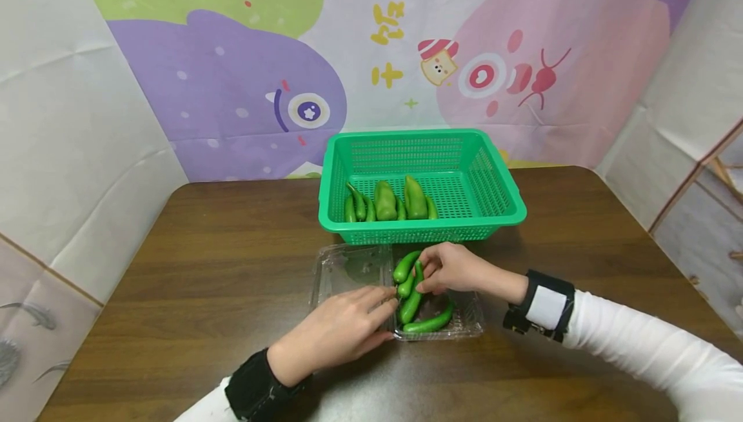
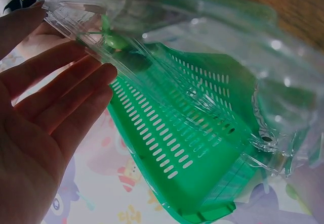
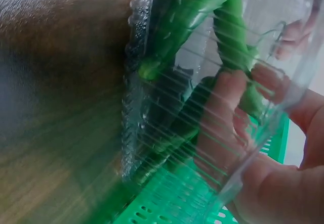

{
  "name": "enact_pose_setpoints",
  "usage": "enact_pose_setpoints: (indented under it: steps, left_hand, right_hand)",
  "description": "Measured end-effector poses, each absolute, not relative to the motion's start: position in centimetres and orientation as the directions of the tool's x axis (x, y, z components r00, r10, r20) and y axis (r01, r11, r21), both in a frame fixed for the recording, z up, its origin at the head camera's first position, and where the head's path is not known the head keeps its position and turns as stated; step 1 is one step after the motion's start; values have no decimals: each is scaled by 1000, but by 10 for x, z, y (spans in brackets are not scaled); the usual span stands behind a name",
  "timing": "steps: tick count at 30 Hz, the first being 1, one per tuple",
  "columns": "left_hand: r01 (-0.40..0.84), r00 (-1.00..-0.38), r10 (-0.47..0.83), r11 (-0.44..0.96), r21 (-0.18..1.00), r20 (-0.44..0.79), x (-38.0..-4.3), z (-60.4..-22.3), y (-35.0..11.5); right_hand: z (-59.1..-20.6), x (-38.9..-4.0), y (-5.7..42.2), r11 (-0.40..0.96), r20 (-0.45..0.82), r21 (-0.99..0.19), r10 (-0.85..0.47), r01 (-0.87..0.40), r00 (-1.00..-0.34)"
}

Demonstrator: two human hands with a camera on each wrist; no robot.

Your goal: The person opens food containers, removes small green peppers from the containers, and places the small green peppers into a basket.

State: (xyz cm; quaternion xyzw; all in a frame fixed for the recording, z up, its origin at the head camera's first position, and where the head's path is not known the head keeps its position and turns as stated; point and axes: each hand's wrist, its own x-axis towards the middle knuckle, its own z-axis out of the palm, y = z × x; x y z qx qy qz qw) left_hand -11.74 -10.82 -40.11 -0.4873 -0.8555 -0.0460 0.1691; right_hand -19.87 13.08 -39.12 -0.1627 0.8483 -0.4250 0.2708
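A clear plastic clamshell box [image 1: 471, 324] lies opened on the table, its lid [image 1: 351, 273] folded out to the left. Several long green chili peppers [image 1: 431, 323] lie in the right half. Reaching in from the right, my right hand [image 1: 449, 268] pinches the upper end of one green chili pepper [image 1: 411, 306] between thumb and fingers. The right wrist view shows the right hand [image 3: 268, 178] partly through the ribbed clear wall. My left hand [image 1: 342, 322] has its fingers extended, fingertips right at the box's middle fold. In the left wrist view, those fingers [image 2: 76, 92] are nearly straight beside the plastic.
Directly behind the box stands a green perforated basket [image 1: 502, 212], with several green peppers [image 1: 385, 201] grouped in its left part. The brown wooden table [image 1: 232, 248] carries everything. A cartoon-printed cloth [image 1: 383, 106] hangs behind its far edge.
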Motion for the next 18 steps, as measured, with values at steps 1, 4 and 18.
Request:
enact_pose_setpoints:
  steps: [1,4,18]
  left_hand:
    - [849,-469,818,522,-85,333,-117,-401,-108]
    - [848,-473,817,524,-82,330,-117,-400,-108]
    - [844,-474,815,528,-90,333,-117,-400,-108]
  right_hand:
    - [-391,-198,131,584,-320,-811,-507,-45,-800]
    - [-391,-198,130,590,-326,-807,-502,-41,-801]
    - [-382,-190,138,489,-287,-872,-532,-12,-797]
